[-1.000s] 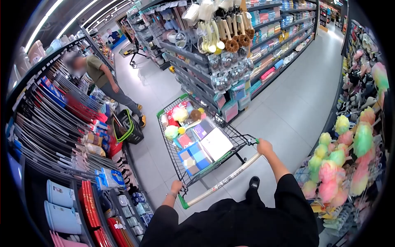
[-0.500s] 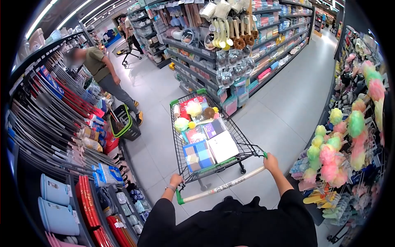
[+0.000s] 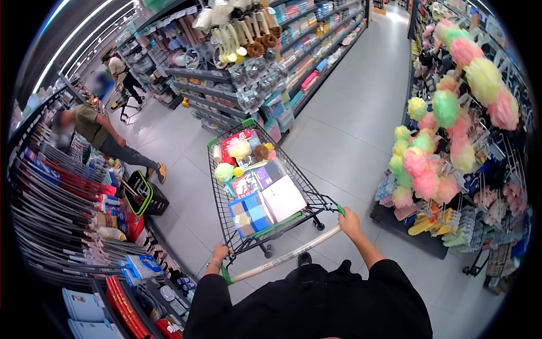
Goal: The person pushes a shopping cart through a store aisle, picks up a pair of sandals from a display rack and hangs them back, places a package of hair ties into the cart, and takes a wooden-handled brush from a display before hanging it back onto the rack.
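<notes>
In the head view a wire shopping cart with green corners stands in front of me. My right hand is wrapped round the right end of its pale handle bar. My left hand is closed on the frame at the left rear corner, by the bar's left end. Inside the cart lie a blue checked pack, a white box, a dark purple pack, a red pack and fluffy bath puffs. A brown round item sits near the front.
A shelf end with hanging spoons and brushes rises ahead. Pastel puffs hang on the right rack. At left are mop handles and a black-green basket beside a person; farther back is another person with a cart.
My view has turned to the right, so shelves, people and cart sit farther left in it. Both hands keep their hold on the cart. The nearer person's legs are farther apart.
</notes>
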A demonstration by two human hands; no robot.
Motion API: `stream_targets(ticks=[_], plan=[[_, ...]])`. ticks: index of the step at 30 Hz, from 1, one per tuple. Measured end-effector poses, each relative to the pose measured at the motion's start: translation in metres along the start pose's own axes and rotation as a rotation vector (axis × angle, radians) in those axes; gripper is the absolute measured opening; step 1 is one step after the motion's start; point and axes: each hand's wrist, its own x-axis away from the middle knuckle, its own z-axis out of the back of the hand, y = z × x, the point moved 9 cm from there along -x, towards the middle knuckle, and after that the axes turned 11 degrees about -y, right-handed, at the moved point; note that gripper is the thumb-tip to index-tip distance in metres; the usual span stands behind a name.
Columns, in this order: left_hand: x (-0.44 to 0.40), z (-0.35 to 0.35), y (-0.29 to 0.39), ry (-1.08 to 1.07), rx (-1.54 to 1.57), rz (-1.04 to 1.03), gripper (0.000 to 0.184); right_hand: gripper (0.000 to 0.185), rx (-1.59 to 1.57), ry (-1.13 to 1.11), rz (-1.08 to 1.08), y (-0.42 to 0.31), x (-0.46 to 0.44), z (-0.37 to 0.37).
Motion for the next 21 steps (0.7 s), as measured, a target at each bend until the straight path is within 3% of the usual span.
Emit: stream_targets(ticks=[4,6,19,21], plan=[[0.012,-0.027,0.003,-0.049,-0.014,0.017,0.015,0.018,-0.054,0.025,-0.058,0.031,0.042,0.017],[0.018,-0.044,0.002,-0.067,-0.021,0.027,0.022,0.019,-0.097,0.027,-0.092,0.051,0.059,0.026],[0.125,-0.171,0.053,-0.132,-0.074,0.001,0.023,0.024,-0.196,0.172,-0.173,0.154,0.188,0.121],[0.135,-0.188,0.057,-0.136,-0.196,-0.036,0.023,0.025,-0.219,0.164,-0.169,0.167,0.203,0.133]])
